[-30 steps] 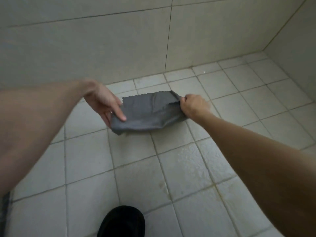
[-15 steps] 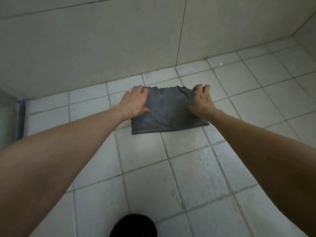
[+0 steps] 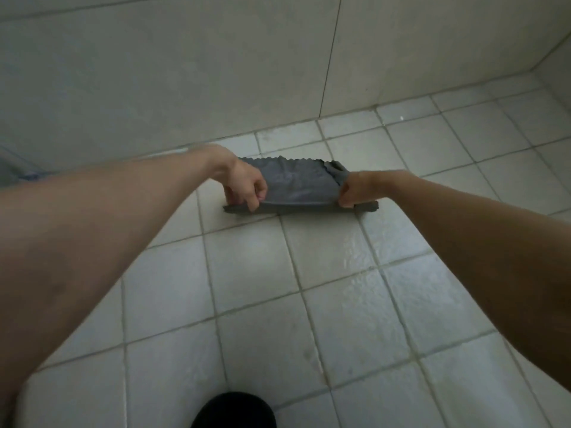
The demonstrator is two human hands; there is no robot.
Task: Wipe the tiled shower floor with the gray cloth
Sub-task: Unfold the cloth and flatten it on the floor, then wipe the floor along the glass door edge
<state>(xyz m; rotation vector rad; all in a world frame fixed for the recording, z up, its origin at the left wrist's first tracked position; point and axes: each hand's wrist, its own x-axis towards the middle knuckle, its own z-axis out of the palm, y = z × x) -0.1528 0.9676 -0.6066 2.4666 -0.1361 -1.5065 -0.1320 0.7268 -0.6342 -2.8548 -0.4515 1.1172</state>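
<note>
The gray cloth (image 3: 296, 185) with a zigzag edge lies on the tiled shower floor (image 3: 253, 264) close to the back wall. Its near edge is folded over on itself, and a strip of its lower layer shows flat on the tiles. My left hand (image 3: 245, 186) pinches the cloth's left side with curled fingers. My right hand (image 3: 355, 191) is a fist gripping the right side, where the cloth bunches up above the knuckles. Both forearms reach in from the bottom corners.
The pale tiled back wall (image 3: 185, 72) meets the floor just behind the cloth; a side wall (image 3: 556, 57) closes the right corner. Wet sheen covers tiles (image 3: 358, 254) to the right of centre. A black shoe tip (image 3: 233, 410) is at the bottom edge.
My hands went from holding the cloth up, to pressing it flat with spread fingers, to gripping its sides with closed fingers. The cloth now looks folded over, narrower front to back.
</note>
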